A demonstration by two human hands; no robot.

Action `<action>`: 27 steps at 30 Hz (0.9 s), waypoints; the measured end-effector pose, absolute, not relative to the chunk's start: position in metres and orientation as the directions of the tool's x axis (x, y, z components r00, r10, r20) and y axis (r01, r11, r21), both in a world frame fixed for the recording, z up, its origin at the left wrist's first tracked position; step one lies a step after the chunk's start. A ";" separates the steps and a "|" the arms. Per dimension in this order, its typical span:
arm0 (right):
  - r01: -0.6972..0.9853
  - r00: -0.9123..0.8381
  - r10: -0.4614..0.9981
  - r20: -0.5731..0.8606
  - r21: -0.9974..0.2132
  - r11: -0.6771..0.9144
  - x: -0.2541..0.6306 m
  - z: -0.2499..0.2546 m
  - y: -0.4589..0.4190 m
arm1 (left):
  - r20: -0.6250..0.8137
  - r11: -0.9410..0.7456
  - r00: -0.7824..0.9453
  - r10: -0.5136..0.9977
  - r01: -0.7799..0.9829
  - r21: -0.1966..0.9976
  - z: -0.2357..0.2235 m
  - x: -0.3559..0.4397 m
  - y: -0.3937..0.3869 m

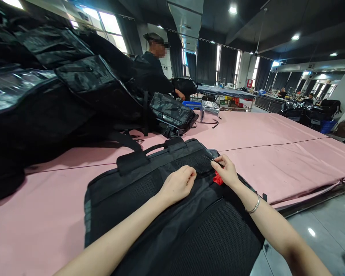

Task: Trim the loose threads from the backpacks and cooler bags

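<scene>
Our right grip (pixel 224 169) pinches a thin dark tool (pixel 214 160). We can't tell if our left grip (pixel 178 184) holds anything. Under both, the black bag (pixel 172 218) lies on the pink desk (pixel 278 134), long way running from us, handle (pixel 155 147) farthest.

You have two hands, one left hand (pixel 178 184) and one right hand (pixel 227 171), over one black bag (pixel 175 224) at the near edge of one worktop (pixel 276 134), plus one thin dark tool (pixel 212 159), one red scrap (pixel 217 178) and one bracelet (pixel 255 206). By the far edge you see one blue basket (pixel 192 104) and one co-worker (pixel 153 69). The heaped bags (pixel 83 76) toward the left overlap too much to count.
</scene>
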State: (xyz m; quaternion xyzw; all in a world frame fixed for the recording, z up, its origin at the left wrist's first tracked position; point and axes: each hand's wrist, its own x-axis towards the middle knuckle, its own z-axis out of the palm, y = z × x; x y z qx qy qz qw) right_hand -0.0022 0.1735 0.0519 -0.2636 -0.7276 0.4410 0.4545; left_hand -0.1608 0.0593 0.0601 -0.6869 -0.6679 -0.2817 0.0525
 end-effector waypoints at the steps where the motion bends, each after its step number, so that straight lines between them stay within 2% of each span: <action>1: -0.016 -0.453 0.784 0.424 -0.883 0.469 -0.001 0.051 0.174 | 0.466 -0.081 -0.107 0.878 0.927 0.365 0.063 -0.162 0.058; 5: -0.024 -0.476 0.774 0.416 -0.887 0.462 0.000 0.049 0.177 | 0.395 0.027 -0.373 0.840 0.756 0.654 0.078 -0.171 0.048; 8: -0.030 -0.489 0.771 0.408 -0.891 0.453 0.001 0.048 0.179 | 0.332 0.012 -0.502 0.799 0.564 0.826 0.088 -0.181 0.032; 11: -0.013 -0.496 0.774 0.393 -0.895 0.446 0.002 0.047 0.181 | 0.321 -0.036 -0.589 0.741 0.443 0.896 0.094 -0.189 0.014; 13: -0.011 -0.496 0.774 0.394 -0.894 0.448 0.002 0.047 0.181 | 0.311 -0.026 -0.617 0.723 0.425 0.905 0.096 -0.190 0.006; 16: -0.016 -0.506 0.759 0.410 -0.884 0.466 0.003 0.050 0.178 | 0.314 0.053 -0.538 0.782 0.560 0.827 0.094 -0.184 0.004; 21: 0.036 -0.630 0.650 0.425 -0.820 0.571 0.008 0.055 0.173 | 0.315 0.112 -0.286 0.905 0.875 0.472 0.083 -0.157 0.025; 24: 0.057 -0.721 0.541 0.433 -0.740 0.670 0.014 0.056 0.175 | 0.293 0.144 -0.219 0.931 0.956 0.256 0.077 -0.144 0.040; 27: 0.083 -0.764 0.490 0.420 -0.690 0.719 0.017 0.054 0.179 | 0.301 0.149 -0.177 0.937 0.982 0.113 0.072 -0.140 0.048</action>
